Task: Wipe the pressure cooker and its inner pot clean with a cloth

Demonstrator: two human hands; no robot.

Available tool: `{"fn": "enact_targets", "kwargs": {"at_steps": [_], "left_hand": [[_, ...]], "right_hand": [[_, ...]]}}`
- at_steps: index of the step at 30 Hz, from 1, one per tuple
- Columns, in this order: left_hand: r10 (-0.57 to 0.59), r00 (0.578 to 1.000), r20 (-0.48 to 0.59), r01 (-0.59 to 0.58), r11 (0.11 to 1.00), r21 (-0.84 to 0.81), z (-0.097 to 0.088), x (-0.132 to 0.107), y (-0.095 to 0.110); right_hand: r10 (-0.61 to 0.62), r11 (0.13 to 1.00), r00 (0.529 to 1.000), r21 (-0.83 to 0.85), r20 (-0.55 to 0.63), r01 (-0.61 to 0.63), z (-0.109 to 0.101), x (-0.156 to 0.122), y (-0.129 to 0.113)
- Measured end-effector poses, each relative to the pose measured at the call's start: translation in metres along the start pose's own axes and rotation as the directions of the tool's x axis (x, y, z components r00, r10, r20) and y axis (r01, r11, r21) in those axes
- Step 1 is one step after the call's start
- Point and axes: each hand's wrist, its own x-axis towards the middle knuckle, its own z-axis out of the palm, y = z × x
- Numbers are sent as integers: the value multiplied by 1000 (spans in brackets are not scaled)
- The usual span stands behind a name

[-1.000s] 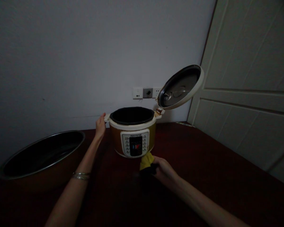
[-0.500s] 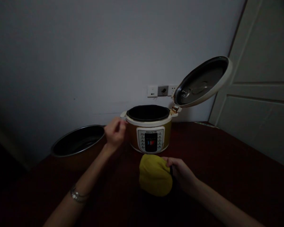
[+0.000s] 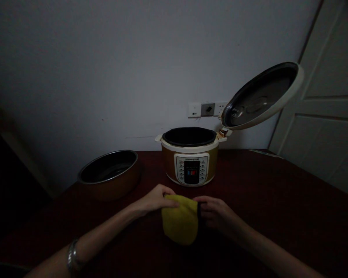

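Between my hands hangs a yellow cloth (image 3: 180, 224) with a dark edge on its right side. My left hand (image 3: 158, 199) pinches its upper left part, thumb across the front. My right hand (image 3: 216, 210) grips the dark edge at the upper right; some of its fingers are hidden in shadow. Just behind the cloth stands an electric pressure cooker (image 3: 168, 160) with a lit panel. Its lid (image 3: 262, 98) is tilted up on the right-hand hinge, and the inside looks dark.
A round inner pot (image 3: 110, 189), dark inside, rests on the dark red table (image 3: 249, 181) to the left of the cooker. Wall sockets (image 3: 208, 109) are behind the cooker. A pale door (image 3: 330, 135) stands at the right.
My left hand has come down from beside the cooker and taken hold of the cloth. The cloth has shifted slightly left. My view has turned a little to the left.
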Motion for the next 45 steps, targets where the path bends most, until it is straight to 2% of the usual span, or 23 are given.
{"fn": "enact_targets", "kwargs": {"at_steps": [2,3,4,6,7,8,9,11,15,18,22,24,29,33,36,39,45], "left_hand": [[-24,977,-213,16,999,-43,-25,9,-9],[-39,938,-343,8,996,-90,-39,15,-14],[-44,879,-475,-26,990,-140,-52,22,-19],[-48,733,-679,-114,975,-192,-71,39,-29],[-62,680,-731,-144,966,-216,-77,49,-33],[-70,655,-752,-165,958,-233,-80,58,-36],[-79,650,-755,-179,951,-253,-79,68,-37],[-85,682,-727,-194,937,-292,-71,85,-36],[-94,763,-639,-211,899,-384,-48,106,-25],[-110,801,-589,-196,881,-431,-42,109,-21],[-145,814,-563,-172,865,-472,-38,101,-25],[-147,819,-555,-176,855,-488,-31,96,-28],[-154,814,-560,-225,805,-549,10,81,-26],[-214,772,-598,-277,733,-621,49,71,-9],[-273,753,-599,-263,709,-654,71,67,2],[-291,750,-594,-262,694,-670,83,68,5],[-290,746,-599,-279,682,-676,95,66,2]], "right_hand": [[-9,999,996,37,-84,12,-19,3,-4],[-32,998,990,43,-135,38,-31,5,-5],[-67,996,979,40,-191,76,-43,8,-7],[-138,989,941,15,-308,150,-69,16,-7],[-173,983,918,-4,-358,184,-81,22,-6],[-210,975,891,-23,-402,219,-92,27,-5],[-245,967,865,-41,-437,253,-101,33,-3],[-305,947,825,-62,-476,315,-117,45,-1],[-377,918,798,-72,-470,391,-130,68,-3],[-385,912,782,-75,-489,402,-129,90,-7],[-400,900,757,-67,-517,431,-122,119,-5],[-410,892,741,-64,-532,448,-120,129,0],[-429,876,713,-63,-554,477,-126,137,9],[-443,868,704,-68,-555,493,-130,139,11],[-439,866,703,-56,-559,497,-129,139,11],[-430,867,707,-37,-562,497,-126,136,10],[-386,884,740,10,-551,468,-115,123,3]]}}
